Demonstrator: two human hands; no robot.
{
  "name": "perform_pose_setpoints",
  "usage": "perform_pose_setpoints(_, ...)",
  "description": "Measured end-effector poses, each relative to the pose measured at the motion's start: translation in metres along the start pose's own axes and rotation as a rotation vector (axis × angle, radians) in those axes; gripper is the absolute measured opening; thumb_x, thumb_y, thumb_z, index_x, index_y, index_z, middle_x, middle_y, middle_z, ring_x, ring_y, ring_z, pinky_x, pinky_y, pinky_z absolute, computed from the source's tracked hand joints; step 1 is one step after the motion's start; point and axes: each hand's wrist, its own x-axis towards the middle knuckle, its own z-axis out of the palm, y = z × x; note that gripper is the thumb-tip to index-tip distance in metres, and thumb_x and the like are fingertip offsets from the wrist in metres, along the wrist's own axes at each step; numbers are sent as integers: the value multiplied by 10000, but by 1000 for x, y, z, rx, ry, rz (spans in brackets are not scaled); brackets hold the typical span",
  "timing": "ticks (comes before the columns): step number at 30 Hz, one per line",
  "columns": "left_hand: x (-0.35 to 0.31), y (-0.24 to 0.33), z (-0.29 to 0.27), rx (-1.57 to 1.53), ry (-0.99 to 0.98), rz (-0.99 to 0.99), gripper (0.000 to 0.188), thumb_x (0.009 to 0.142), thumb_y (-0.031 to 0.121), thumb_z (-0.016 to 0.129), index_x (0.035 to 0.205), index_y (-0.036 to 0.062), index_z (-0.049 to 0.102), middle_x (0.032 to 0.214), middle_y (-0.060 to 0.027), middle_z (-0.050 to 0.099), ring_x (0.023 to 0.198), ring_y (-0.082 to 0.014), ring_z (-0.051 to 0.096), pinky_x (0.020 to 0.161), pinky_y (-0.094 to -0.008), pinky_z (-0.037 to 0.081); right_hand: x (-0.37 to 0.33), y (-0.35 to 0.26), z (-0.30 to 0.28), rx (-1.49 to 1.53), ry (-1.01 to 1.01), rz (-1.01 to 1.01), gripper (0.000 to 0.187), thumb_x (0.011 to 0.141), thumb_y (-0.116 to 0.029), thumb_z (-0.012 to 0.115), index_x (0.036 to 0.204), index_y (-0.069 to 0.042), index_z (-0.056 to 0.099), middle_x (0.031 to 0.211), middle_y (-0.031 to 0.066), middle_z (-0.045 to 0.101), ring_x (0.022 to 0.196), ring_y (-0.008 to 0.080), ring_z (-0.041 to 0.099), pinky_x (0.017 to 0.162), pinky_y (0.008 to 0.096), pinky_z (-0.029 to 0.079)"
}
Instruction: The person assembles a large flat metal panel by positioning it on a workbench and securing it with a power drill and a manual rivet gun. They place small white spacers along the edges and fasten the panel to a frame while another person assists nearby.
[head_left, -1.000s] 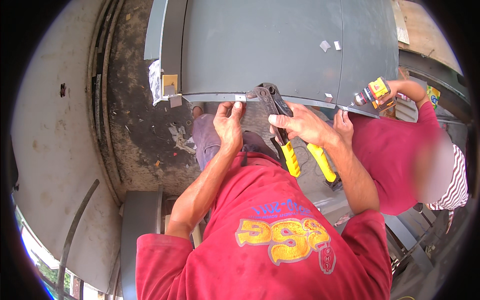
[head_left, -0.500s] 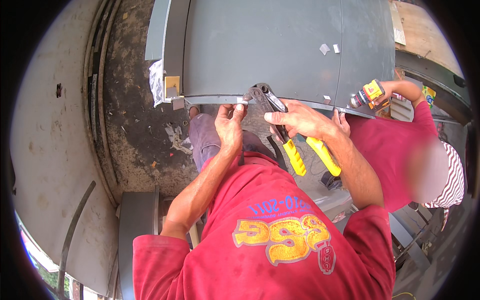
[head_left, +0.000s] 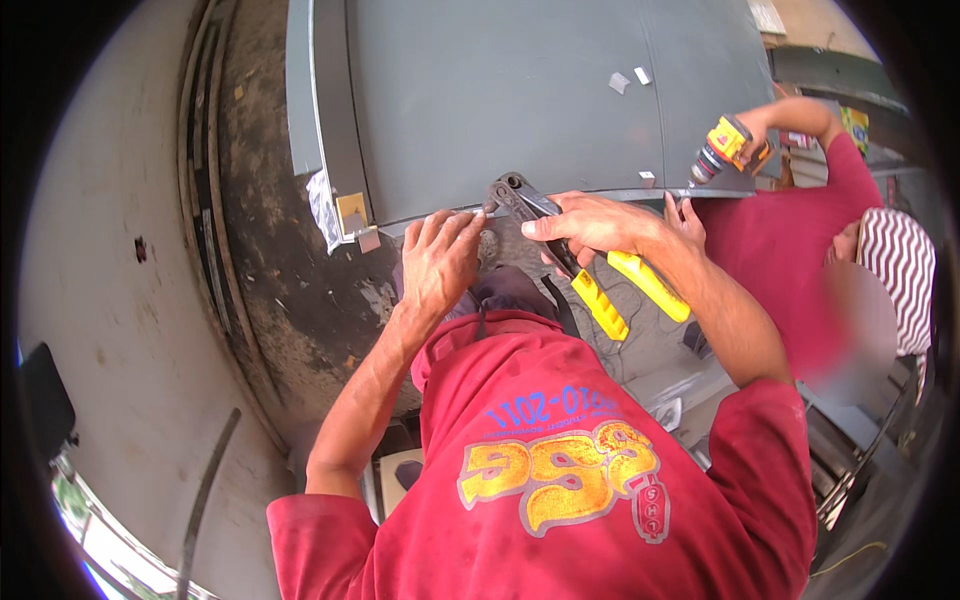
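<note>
My right hand [head_left: 600,225] is closed around a hand riveter [head_left: 538,205] with a dark metal head and two long yellow grips [head_left: 650,287]. The grips stand apart and slant down toward my chest. Its nose meets the pale metal edge strip [head_left: 590,195] of a large grey panel [head_left: 500,100]. Just left of the nose, my left hand [head_left: 440,260] has its fingers bent and pressed together at that same edge. Its thumb is hidden, and what the fingertips hold cannot be made out.
At right, a co-worker in a red shirt holds a yellow and black power drill [head_left: 725,145] against the strip. Small metal pieces [head_left: 619,82] lie on the panel. A yellowish block [head_left: 351,213] sits at its left corner. Long bars [head_left: 208,180] run along the left wall.
My left hand has turned from a pinch to the back of the hand showing, its fingers at the edge. The riveter stays by the strip. The view has shifted slightly.
</note>
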Motion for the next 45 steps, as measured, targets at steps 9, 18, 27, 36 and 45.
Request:
perform_pose_setpoints(9, 10, 1, -20, 119, -337, 111, 545, 663, 181, 734, 1192, 125, 615, 1196, -12, 570, 1102, -227, 528, 913, -433, 414, -12, 3, 12, -205, 158, -182, 590, 868, -608, 578, 1073, -55, 545, 773, 28, 596, 692, 135, 614, 570, 314, 513)
perform_pose_setpoints(18, 18, -4, -14, 128, -346, 198, 479, 738, 21, 604, 1203, 137, 597, 1157, -42, 583, 1081, -253, 547, 886, -431, 430, -62, 69, 38, 394, 315, -438, 525, 888, -498, 628, 1051, -13, 513, 924, 89, 618, 773, 191, 652, 672, 332, 568)
perform_pose_setpoints(27, 33, -8, -9, 119, -480, 221, 457, 707, -19, 659, 1148, 101, 660, 1125, -84, 593, 1043, -290, 564, 875, -412, 467, 37, 189, 168, 1336, 439, -973, 627, 879, -342, 673, 1333, 33, 458, 1059, 135, 630, 941, 302, 684, 857, 425, 556)
perform_pose_setpoints(36, 56, -23, -9, 39, -660, 301, 412, 719, -50, 655, 1116, 57, 681, 1084, -128, 638, 1008, -304, 625, 864, -383, 508, 144, 152, 237, 1930, 345, -965, 578, 891, -423, 649, 1265, -6, 508, 994, 145, 656, 859, 321, 705, 736, 426, 588)
perform_pose_setpoints(45, 67, -31, -15, 47, -728, 392, 403, 761, 58, 735, 1161, 75, 687, 1137, -116, 658, 931, -208, 671, 837, -323, 519, 206, 81, 255, 2091, 132, -1086, 512, 899, -391, 629, 1220, -13, 504, 1051, 170, 608, 851, 362, 694, 731, 425, 599)
